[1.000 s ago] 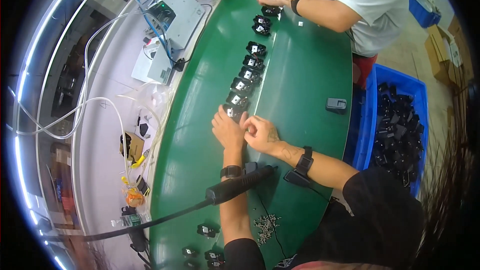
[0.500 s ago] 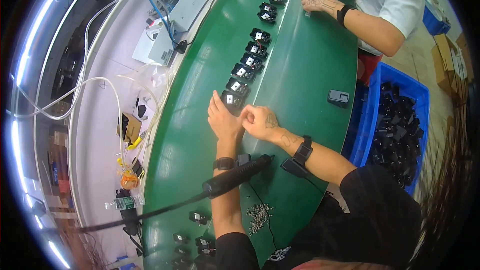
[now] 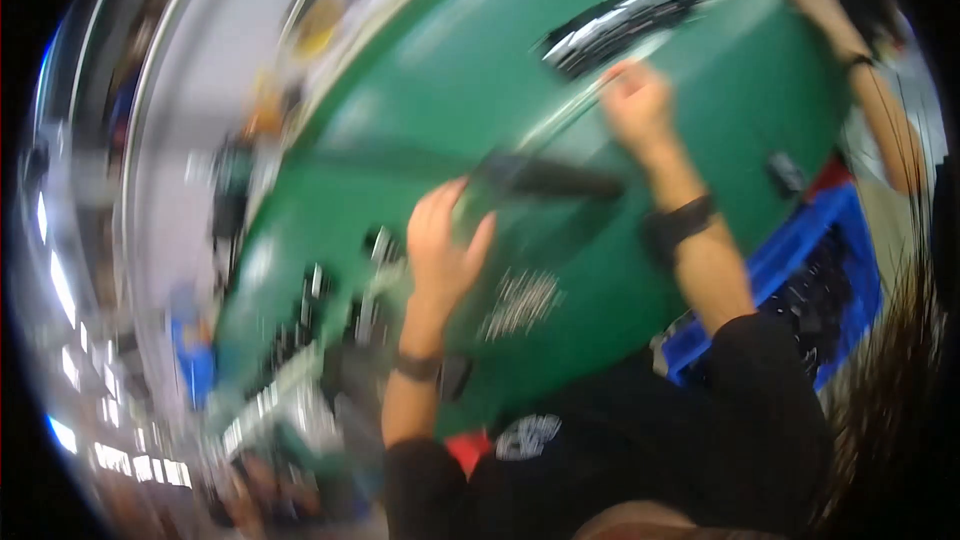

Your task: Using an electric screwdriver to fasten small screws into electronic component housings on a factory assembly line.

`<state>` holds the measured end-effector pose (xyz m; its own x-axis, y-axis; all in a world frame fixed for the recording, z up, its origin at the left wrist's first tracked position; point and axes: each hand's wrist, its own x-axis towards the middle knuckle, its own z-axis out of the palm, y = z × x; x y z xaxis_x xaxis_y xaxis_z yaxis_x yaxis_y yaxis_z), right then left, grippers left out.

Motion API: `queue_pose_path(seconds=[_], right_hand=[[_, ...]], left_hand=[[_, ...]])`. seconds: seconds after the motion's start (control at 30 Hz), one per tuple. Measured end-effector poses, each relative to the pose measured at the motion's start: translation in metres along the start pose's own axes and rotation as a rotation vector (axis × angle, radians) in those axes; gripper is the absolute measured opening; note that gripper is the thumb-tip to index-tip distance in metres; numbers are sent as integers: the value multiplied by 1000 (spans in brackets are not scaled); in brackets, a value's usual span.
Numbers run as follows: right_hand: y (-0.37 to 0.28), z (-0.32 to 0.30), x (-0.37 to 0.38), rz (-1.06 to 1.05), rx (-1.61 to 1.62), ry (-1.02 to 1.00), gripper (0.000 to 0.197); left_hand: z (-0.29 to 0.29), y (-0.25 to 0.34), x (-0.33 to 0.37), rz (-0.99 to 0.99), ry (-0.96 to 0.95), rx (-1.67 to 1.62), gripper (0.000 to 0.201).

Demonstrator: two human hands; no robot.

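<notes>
The picture is smeared by fast motion. My left hand [image 3: 440, 250] is over the green belt table [image 3: 430, 100], its fingers just short of the near end of a black pen-shaped power tool [image 3: 550, 180] that lies on the belt. My right hand [image 3: 635, 105], with a black wrist band, is further out, beside a row of small black parts [image 3: 640, 10]. Blur hides whether either hand holds anything. A pale patch of small loose pieces [image 3: 520, 302] lies on the belt beside my left hand.
A co-worker's hand [image 3: 825, 0] and forearm reach in at the upper right. A blue bin [image 3: 780, 260] of black parts stands to the right of the belt, with one small black part [image 3: 785, 175] on the belt near it. More black parts [image 3: 330, 310] lie at the lower left.
The view has swung sharply and blurred. My left hand has drawn back from the row of black parts to the tool's near end. My right hand stays near the row.
</notes>
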<state>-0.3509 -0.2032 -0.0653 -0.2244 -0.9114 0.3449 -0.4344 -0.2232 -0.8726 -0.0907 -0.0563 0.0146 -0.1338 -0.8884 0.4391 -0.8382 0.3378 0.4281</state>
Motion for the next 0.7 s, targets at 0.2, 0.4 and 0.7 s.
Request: queue_pose_path(seconds=[0.2, 0.4, 0.7], right_hand=[[36, 12, 12, 84, 79, -101, 9], [21, 12, -1, 81, 144, -111, 8], [24, 11, -3, 100, 120, -76, 9]], left_hand=[[-87, -37, -128, -264, 70, 431, 47], [-121, -49, -174, -486, -12, 645, 85], [-99, -97, -175, -445, -99, 707, 84]])
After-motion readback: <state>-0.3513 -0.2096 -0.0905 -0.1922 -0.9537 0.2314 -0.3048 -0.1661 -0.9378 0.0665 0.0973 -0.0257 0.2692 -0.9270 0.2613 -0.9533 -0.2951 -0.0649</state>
